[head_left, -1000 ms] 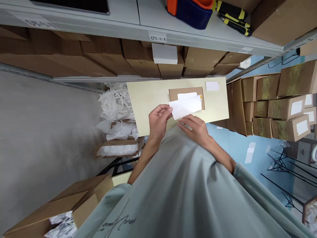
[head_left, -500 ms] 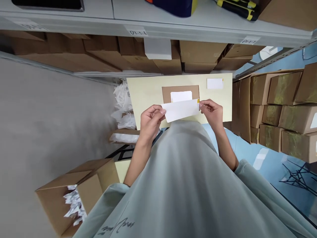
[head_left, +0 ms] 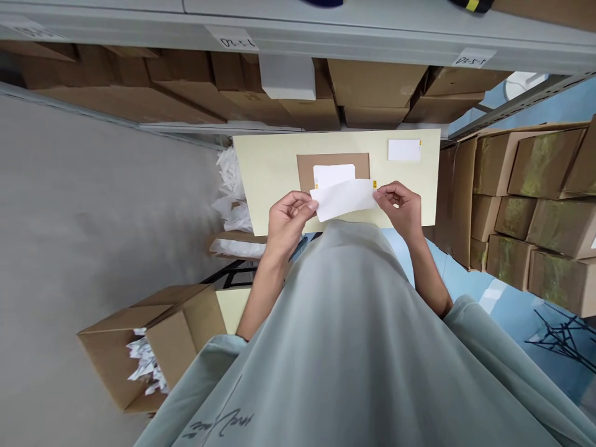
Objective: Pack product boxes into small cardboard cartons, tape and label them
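Stretched between my hands is a white paper strip (head_left: pixel 345 200) with a small yellow mark at its upper right corner. My left hand (head_left: pixel 291 217) pinches the strip's left end. At the other end, my right hand (head_left: pixel 399 206) pinches the right edge, close to the yellow mark. The strip is held over a pale yellow board (head_left: pixel 267 167). Behind it on the board lies a brown cardboard piece (head_left: pixel 307 163) with a white paper (head_left: pixel 333 174) on it, partly covered by the strip. A small white card (head_left: pixel 404 149) with a yellow corner lies at the board's upper right.
A grey metal shelf (head_left: pixel 326 31) with brown boxes (head_left: pixel 377 84) runs along the far side. Stacked cartons (head_left: pixel 540 167) stand at right. An open box (head_left: pixel 107 366) holding crumpled paper (head_left: pixel 144 360) is at lower left. White bags (head_left: pixel 230 174) lie left of the board.
The white strip has moved slightly up and now bows a little. My right hand's grip sits nearer the strip's corner edge. The whole view has shifted slightly.
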`<state>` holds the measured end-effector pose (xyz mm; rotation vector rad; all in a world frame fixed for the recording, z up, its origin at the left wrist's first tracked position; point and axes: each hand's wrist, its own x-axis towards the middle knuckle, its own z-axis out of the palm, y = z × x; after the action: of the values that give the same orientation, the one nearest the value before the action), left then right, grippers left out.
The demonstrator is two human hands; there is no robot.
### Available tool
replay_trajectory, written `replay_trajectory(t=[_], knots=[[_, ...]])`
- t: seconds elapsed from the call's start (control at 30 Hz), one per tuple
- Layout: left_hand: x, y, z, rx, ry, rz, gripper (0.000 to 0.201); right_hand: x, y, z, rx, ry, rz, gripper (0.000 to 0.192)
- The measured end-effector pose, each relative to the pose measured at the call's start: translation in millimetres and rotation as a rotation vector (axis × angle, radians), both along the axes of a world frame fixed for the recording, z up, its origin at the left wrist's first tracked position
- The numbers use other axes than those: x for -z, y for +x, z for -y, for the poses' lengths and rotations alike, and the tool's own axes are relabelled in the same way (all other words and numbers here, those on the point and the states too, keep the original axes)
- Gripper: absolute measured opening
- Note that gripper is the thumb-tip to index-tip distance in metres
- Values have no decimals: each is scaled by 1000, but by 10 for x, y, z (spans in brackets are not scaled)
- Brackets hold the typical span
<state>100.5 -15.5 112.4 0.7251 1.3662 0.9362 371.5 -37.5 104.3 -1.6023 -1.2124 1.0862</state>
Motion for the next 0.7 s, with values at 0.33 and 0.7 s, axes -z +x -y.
replay_trajectory(t=[0.33,0.7], knots=[[660,-255,267,0,-44,-125,56,34,-322,409,-316,85,15,15],[1312,-322,-578,101,65,-315,19,1205,-281,-481,-57,-207,35,17]])
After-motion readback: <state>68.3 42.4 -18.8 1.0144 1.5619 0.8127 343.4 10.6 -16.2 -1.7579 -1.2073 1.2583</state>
